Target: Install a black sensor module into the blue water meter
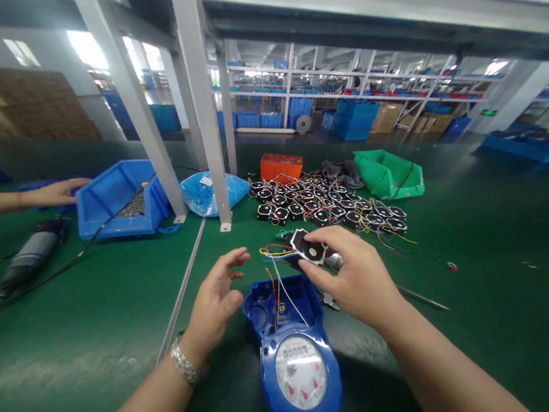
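A blue water meter (296,353) with a white dial lies on the green table in front of me, its upper compartment open with coloured wires running out of it. My right hand (354,279) holds a small black module with a white face (309,248) just above the meter, and the wires trail from that module. My left hand (215,299) hovers open at the meter's left side, fingers spread, holding nothing. A bracelet sits on my left wrist.
A pile of several black wired modules (328,207) lies beyond the meter. Behind it stand an orange box (281,166), a green bin (388,174), a blue bag (208,193) and a blue bin (119,201). A co-worker's hand (54,193) reaches in at far left, near a power screwdriver (29,255).
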Demonstrator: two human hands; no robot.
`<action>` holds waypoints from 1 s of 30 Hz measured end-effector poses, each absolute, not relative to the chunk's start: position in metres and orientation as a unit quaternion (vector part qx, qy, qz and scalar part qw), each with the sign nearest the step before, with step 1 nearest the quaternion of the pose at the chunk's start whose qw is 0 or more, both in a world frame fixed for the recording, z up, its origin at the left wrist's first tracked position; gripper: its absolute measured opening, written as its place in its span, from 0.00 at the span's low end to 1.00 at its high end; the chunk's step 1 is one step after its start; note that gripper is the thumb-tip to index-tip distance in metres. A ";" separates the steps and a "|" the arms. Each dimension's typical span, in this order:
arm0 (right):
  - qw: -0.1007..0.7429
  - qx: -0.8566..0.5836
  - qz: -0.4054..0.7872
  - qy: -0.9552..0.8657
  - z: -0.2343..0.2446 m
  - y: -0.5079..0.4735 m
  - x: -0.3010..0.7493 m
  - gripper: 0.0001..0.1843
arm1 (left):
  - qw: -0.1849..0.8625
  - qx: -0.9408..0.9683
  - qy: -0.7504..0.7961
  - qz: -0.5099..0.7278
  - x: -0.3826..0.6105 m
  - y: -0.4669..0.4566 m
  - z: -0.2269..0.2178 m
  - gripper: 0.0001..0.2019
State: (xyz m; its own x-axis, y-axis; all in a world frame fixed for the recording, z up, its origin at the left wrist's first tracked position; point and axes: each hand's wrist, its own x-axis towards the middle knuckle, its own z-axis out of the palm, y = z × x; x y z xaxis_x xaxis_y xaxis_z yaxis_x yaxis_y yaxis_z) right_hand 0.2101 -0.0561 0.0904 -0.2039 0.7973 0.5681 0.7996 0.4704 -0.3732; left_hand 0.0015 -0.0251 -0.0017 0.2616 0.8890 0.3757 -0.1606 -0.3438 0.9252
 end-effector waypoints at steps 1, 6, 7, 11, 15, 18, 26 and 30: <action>0.368 -0.503 -0.007 -0.782 0.090 -0.056 0.208 0.10 | 0.467 0.630 0.294 0.546 0.002 -0.027 0.006 0.28; 0.377 -0.461 -0.021 -0.803 0.090 -0.060 0.203 0.09 | 0.323 0.723 0.307 0.528 0.013 -0.031 0.049 0.24; 0.377 -0.457 -0.020 -0.806 0.091 -0.061 0.203 0.09 | 0.293 0.741 0.310 0.519 0.016 -0.030 0.055 0.18; 0.396 -0.438 -0.015 -0.807 0.094 -0.069 0.205 0.10 | 0.197 0.756 0.318 0.537 0.026 -0.032 0.068 0.02; 0.410 -0.443 -0.024 -0.797 0.101 -0.074 0.210 0.11 | 0.197 0.694 0.353 0.595 0.022 -0.046 0.071 0.04; 0.406 -0.448 -0.018 -0.796 0.105 -0.074 0.215 0.10 | 0.171 0.678 0.444 0.560 0.017 -0.056 0.072 0.04; 0.355 -0.475 0.009 -0.806 0.104 -0.071 0.218 0.11 | 0.039 0.788 0.571 0.228 0.034 -0.058 0.063 0.20; 0.331 -0.483 0.035 -0.810 0.103 -0.070 0.218 0.13 | 0.030 0.791 0.569 0.223 0.040 -0.059 0.055 0.13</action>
State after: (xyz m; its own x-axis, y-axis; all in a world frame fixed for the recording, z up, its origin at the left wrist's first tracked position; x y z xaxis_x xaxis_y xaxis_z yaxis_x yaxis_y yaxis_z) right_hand 0.2184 -0.0703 0.1035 -0.3147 0.8058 0.5017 0.7589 0.5311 -0.3768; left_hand 0.0403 -0.0590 0.0546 0.2535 0.9133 0.3189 0.8865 -0.3512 0.3012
